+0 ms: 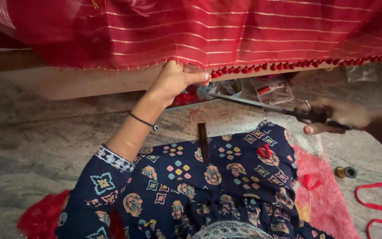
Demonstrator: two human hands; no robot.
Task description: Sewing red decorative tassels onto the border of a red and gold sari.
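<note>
We see red striped cloth (208,31) hanging at the far side, tassels along its right hem; long scissors (261,106) lie level, blades pointing left

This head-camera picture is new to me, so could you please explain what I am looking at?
The camera sits on a person's head and looks down at their own lap and two bare hands. The left hand pinches the lower edge of a red cloth with pale stripes and a tasselled hem, which hangs from above. The right hand holds long metal scissors pointed toward that hem. On the dark patterned lap lie a small dark stick and red thread tufts. On the stone floor are a pink mat and a thread spool.
</note>
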